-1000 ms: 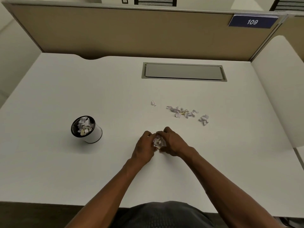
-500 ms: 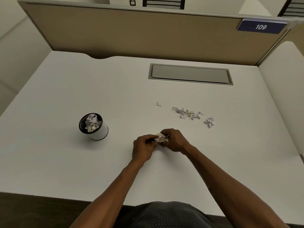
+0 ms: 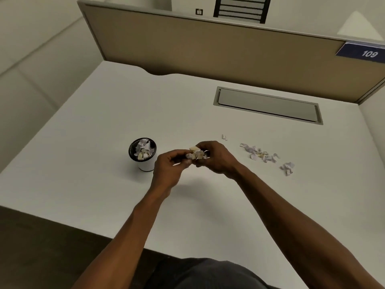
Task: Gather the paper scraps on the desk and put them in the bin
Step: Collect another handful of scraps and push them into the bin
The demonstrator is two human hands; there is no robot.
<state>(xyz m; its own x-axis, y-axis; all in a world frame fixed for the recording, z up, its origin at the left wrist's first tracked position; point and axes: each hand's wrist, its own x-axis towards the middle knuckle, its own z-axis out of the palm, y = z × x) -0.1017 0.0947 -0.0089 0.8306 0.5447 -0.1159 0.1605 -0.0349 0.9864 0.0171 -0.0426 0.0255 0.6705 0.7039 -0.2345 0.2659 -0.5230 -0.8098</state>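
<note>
Both my hands hold a small bunch of white and yellowish paper scraps above the white desk. My left hand pinches the bunch from the left, and my right hand curls round it from the right. Just left of my hands stands the small bin, white with a black rim and nearly full of scraps. A loose line of scraps lies on the desk to the right, with a clump at its far end and one single scrap behind.
A grey cable hatch is set into the desk at the back right. A tan partition closes the far side and carries a blue sign reading 109. The desk's near edge runs across the lower left.
My hands have lifted the bunch of scraps off the desk and carried it left, close to the bin. The view has swung to the left.
</note>
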